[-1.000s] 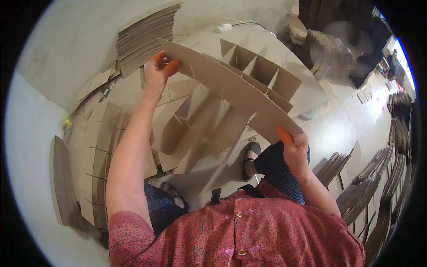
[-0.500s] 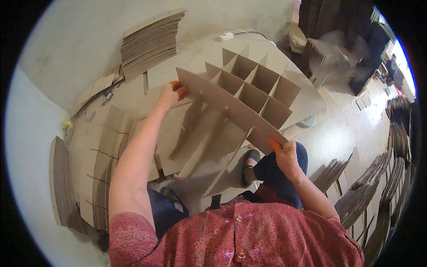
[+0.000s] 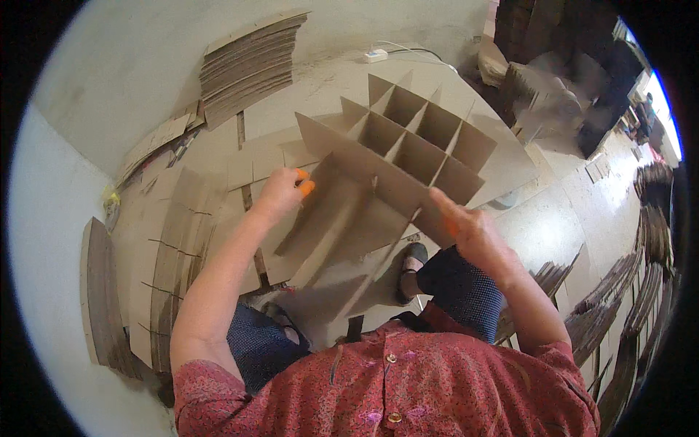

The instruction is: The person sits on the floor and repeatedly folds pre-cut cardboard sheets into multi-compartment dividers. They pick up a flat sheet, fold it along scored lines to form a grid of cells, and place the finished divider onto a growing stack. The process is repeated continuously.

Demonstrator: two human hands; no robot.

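Note:
A cardboard divider grid [image 3: 415, 138] of interlocking strips stands over the flat cardboard in front of me. Its long near strip [image 3: 364, 164] runs from upper left to lower right, and loose-ended cross strips [image 3: 309, 218] reach from it toward me. My left hand [image 3: 280, 193], with orange covers on its fingertips, is closed at the edge of the leftmost cross strip. My right hand [image 3: 477, 233] grips the near strip by its right end, its index finger stretched along the top edge. The right thumb is mostly hidden.
A tall stack of cardboard strips [image 3: 251, 69] leans on the wall at far left. Slotted strips [image 3: 175, 269] and another bundle [image 3: 105, 298] lie at left. More bundles [image 3: 604, 306] line the right side. A white power socket [image 3: 376, 56] lies by the wall.
My left hand has let go of the near strip's left end and moved down to the cross strip. The right hand has slid slightly up along the near strip.

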